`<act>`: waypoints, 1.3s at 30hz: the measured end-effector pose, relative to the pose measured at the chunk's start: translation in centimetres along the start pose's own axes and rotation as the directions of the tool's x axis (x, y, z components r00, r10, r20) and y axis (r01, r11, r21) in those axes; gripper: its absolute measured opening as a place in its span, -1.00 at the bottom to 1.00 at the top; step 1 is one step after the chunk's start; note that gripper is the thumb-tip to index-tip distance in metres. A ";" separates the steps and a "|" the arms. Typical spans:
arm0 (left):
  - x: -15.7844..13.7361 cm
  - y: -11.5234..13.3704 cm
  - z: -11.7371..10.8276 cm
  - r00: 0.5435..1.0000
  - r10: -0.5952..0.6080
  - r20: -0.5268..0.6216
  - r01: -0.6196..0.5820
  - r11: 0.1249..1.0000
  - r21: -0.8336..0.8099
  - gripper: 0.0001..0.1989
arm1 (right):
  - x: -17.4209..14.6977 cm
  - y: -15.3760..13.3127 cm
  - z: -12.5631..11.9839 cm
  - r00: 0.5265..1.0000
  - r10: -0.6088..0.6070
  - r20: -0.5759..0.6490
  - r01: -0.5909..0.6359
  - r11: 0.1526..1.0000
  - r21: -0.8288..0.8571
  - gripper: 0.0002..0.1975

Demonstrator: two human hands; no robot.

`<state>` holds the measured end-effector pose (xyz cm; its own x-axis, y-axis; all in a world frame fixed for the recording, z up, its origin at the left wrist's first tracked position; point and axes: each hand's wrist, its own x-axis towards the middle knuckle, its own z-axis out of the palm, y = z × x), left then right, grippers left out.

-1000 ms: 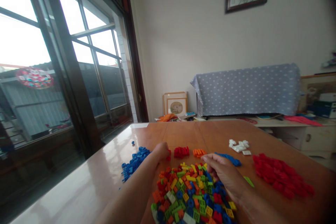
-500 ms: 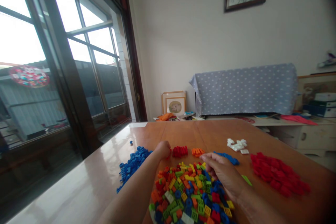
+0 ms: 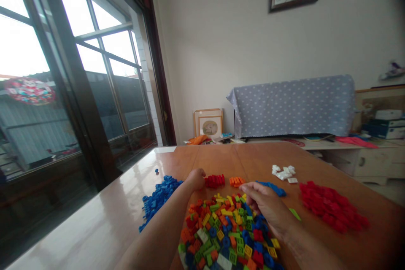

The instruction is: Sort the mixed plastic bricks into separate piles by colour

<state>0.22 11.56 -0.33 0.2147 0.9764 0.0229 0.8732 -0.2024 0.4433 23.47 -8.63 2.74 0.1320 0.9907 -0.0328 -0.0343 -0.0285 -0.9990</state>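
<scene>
My left hand (image 3: 196, 179) reaches over the table to the left end of a row of red toy bricks (image 3: 215, 181). Its fingers are closed on a red brick at that end, mostly hidden by the hand. Pinched together, the fingers of my right hand (image 3: 260, 199) hover just in front of a short row of orange bricks (image 3: 236, 182); whatever they hold is too small to make out. Between my forearms lies a big mixed pile of toy bricks (image 3: 228, 228) in yellow, green, orange, blue and red.
On the wooden table (image 3: 253, 156), a blue brick pile (image 3: 161, 196) lies left. Blue pieces (image 3: 274, 188) sit behind my right hand, with white pieces (image 3: 284, 173), a red pile (image 3: 332, 206) and a lime-green piece (image 3: 295, 214) to the right. One blue piece (image 3: 156, 171) lies apart.
The red brick at my left fingers, apart from the row before, now meets the row's left end. My right hand keeps its pinch in nearly the same place. The view shifts slightly.
</scene>
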 end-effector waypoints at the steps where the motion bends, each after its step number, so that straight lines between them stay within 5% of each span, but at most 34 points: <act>1: 0.0 -0.2 -0.2 1.000 0.002 -0.011 -0.002 1.000 0.013 -0.64 | 0.0 0.0 0.0 1.000 0.000 -0.003 0.000 1.000 0.000 -0.66; 15: -2.9 -1.0 -2.2 0.995 0.034 0.094 -0.053 0.976 0.211 -0.76 | -0.1 0.0 0.1 1.000 -0.013 0.012 0.013 1.000 -0.007 -0.65; 22: -3.1 -0.6 -1.3 0.992 0.113 0.063 -0.121 0.981 0.154 -0.49 | -0.1 -0.3 0.1 1.000 -0.010 -0.002 0.010 1.000 0.005 -0.65; 39: -2.3 -1.1 0.5 0.993 0.117 0.007 -0.117 0.993 0.025 -0.46 | -0.1 -0.4 0.0 1.000 0.011 -0.012 -0.011 1.000 0.015 -0.67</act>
<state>-1.02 9.54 -1.31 0.3187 0.9454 0.0679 0.8527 -0.3173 0.4150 23.44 -8.70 3.13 0.1432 0.9887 -0.0442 -0.0504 -0.0373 -0.9980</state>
